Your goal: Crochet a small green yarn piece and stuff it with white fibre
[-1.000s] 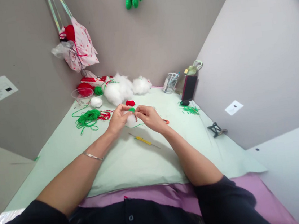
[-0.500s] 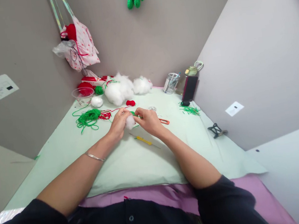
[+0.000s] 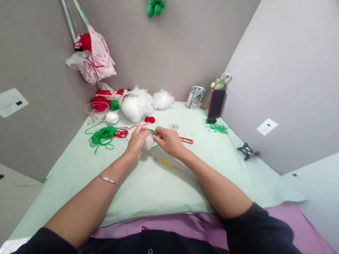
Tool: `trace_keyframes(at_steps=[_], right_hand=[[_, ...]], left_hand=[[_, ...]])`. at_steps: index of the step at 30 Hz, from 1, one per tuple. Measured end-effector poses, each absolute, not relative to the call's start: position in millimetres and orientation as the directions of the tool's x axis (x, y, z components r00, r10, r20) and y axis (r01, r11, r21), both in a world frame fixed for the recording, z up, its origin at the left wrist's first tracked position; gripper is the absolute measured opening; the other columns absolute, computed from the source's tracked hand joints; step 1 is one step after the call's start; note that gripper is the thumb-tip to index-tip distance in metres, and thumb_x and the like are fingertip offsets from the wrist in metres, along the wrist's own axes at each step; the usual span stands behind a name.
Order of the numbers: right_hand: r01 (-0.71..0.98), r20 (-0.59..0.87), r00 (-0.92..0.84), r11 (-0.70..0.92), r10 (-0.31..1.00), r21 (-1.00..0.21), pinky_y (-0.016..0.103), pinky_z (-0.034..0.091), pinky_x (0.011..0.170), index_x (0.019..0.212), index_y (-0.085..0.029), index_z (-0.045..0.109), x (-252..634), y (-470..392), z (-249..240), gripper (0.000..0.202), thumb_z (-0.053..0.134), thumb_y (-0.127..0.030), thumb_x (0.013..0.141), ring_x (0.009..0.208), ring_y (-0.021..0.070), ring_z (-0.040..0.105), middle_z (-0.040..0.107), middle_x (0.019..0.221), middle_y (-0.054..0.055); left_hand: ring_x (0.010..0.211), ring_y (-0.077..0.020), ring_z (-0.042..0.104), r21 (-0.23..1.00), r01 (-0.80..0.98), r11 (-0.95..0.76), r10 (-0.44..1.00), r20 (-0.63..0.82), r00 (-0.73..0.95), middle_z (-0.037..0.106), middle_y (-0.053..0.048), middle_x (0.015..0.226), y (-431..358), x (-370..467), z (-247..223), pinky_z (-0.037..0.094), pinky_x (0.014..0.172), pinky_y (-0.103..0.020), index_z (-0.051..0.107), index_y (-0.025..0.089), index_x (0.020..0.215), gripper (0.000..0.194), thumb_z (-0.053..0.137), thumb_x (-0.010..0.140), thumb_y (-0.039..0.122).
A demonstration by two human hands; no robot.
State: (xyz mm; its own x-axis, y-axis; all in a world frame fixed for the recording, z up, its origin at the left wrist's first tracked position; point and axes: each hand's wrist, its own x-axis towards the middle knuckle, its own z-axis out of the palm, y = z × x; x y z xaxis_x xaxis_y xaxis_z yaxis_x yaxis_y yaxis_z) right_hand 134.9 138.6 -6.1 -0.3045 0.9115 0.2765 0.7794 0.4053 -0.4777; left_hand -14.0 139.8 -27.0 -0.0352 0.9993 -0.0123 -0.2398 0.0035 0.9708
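My left hand [image 3: 138,142] is closed around a small tuft of white fibre stuffing [image 3: 148,142] and the edge of a small green crocheted piece [image 3: 152,132]. From the other side my right hand [image 3: 170,140] pinches at the green piece, its thumb and forefinger close together. Most of that piece is hidden by the fingers. Below the hands lies a yellow-handled crochet hook [image 3: 165,162] on the pale green cloth [image 3: 152,191]. An orange cutter [image 3: 186,140] lies just right of my right hand, partly covered by it.
Loose green yarn [image 3: 103,137] and red yarn [image 3: 121,133] lie to the left. Big clumps of white stuffing [image 3: 137,104] stand at the back, beside a clear tub [image 3: 97,111]. At right are a pen cup [image 3: 196,97], a phone [image 3: 216,103], green yarn scraps [image 3: 217,128] and a black claw clip [image 3: 247,151].
The whole view has shifted slightly, with everything sitting a little lower in the picture. Both hands keep nearly the same hold on the green piece and the tuft.
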Motion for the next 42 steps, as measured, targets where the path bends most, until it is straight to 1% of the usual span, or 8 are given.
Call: trace_keyframes(at_steps=[3, 8, 12, 16, 21, 28, 33, 42], right_hand=[[0.783, 0.267, -0.298, 0.395, 0.916, -0.48, 0.027, 0.029, 0.065, 0.084, -0.023, 0.066, 135.0, 138.8, -6.6, 0.011, 0.058, -0.027, 0.09, 0.065, 0.0181, 0.055, 0.066, 0.071, 0.001], [0.79, 0.249, -0.285, 0.374, 0.925, -0.486, 0.027, 0.03, 0.065, 0.085, -0.022, 0.068, 134.9, 140.3, -6.9, 0.01, 0.059, -0.026, 0.09, 0.067, 0.0184, 0.057, 0.067, 0.071, 0.001], [0.783, 0.241, -0.279, 0.366, 0.929, -0.503, 0.027, 0.03, 0.064, 0.082, -0.022, 0.067, 135.4, 142.0, -8.6, 0.011, 0.06, -0.026, 0.09, 0.066, 0.0172, 0.055, 0.065, 0.069, 0.0], [0.763, 0.241, -0.273, 0.362, 0.931, -0.536, 0.026, 0.029, 0.063, 0.081, -0.022, 0.066, 136.0, 142.8, -9.2, 0.012, 0.059, -0.026, 0.089, 0.063, 0.0153, 0.051, 0.061, 0.066, -0.002], [0.73, 0.239, -0.278, 0.367, 0.93, -0.576, 0.025, 0.028, 0.061, 0.077, -0.022, 0.064, 136.9, 142.6, -8.3, 0.012, 0.058, -0.026, 0.087, 0.061, 0.014, 0.047, 0.055, 0.062, -0.004], [0.687, 0.248, -0.267, 0.364, 0.931, -0.628, 0.025, 0.027, 0.062, 0.076, -0.021, 0.063, 137.5, 144.1, -10.6, 0.011, 0.059, -0.025, 0.086, 0.062, 0.0135, 0.045, 0.051, 0.061, -0.005], [0.656, 0.245, -0.279, 0.37, 0.929, -0.657, 0.025, 0.027, 0.063, 0.076, -0.021, 0.062, 137.9, 146.2, -13.2, 0.012, 0.059, -0.026, 0.086, 0.063, 0.0131, 0.044, 0.05, 0.062, -0.005], [0.621, 0.244, -0.286, 0.373, 0.927, -0.69, 0.025, 0.026, 0.062, 0.075, -0.021, 0.06, 139.1, 147.0, -13.6, 0.014, 0.059, -0.028, 0.086, 0.061, 0.0121, 0.043, 0.048, 0.062, -0.006]], left_hand=[[0.057, -0.0118, 0.058, 0.977, -0.212, 0.022, 0.999, -0.027, -0.023, 0.061, 0.004, 0.069, 140.8, -15.0, -29.2, 0.043, 0.052, -0.023, 0.061, 0.018, 0.087, 0.015, 0.073, 0.083, 0.026], [0.087, -0.0172, 0.068, 0.985, -0.169, 0.046, 0.999, -0.047, -0.003, 0.069, -0.007, 0.11, 142.2, -15.0, -32.8, 0.061, 0.075, -0.035, 0.065, 0.014, 0.12, 0.03, 0.064, 0.099, 0.036], [0.073, -0.0132, 0.064, 0.984, -0.174, 0.028, 0.999, -0.03, -0.011, 0.068, -0.003, 0.095, 142.1, -14.9, -33.9, 0.056, 0.065, -0.028, 0.065, 0.014, 0.111, 0.024, 0.067, 0.096, 0.034], [0.06, -0.0119, 0.058, 0.98, -0.197, -0.006, 0.999, -0.003, -0.041, 0.063, 0.004, 0.074, 141.4, -14.5, -33.0, 0.043, 0.054, -0.022, 0.062, 0.019, 0.095, 0.026, 0.078, 0.078, 0.03], [0.056, -0.0131, 0.058, 0.98, -0.199, -0.011, 0.998, 0.0, -0.056, 0.063, 0.004, 0.068, 141.2, -13.3, -32.6, 0.04, 0.052, -0.022, 0.062, 0.019, 0.092, 0.029, 0.078, 0.072, 0.034], [0.069, -0.0119, 0.061, 0.991, -0.132, 0.03, 0.999, -0.035, -0.033, 0.067, -0.002, 0.091, 142.6, -15.0, -33.3, 0.054, 0.062, -0.027, 0.065, 0.014, 0.111, 0.025, 0.064, 0.098, 0.035], [0.09, -0.0182, 0.069, 0.994, -0.09, 0.058, 0.998, -0.061, -0.022, 0.069, -0.008, 0.112, 143.4, -15.1, -33.6, 0.061, 0.077, -0.036, 0.064, 0.015, 0.123, 0.032, 0.065, 0.098, 0.035], [0.097, -0.0205, 0.069, 0.995, -0.069, 0.066, 0.997, -0.069, -0.04, 0.068, -0.009, 0.118, 141.8, -14.0, -31.6, 0.061, 0.082, -0.04, 0.063, 0.015, 0.126, 0.034, 0.065, 0.098, 0.035]])
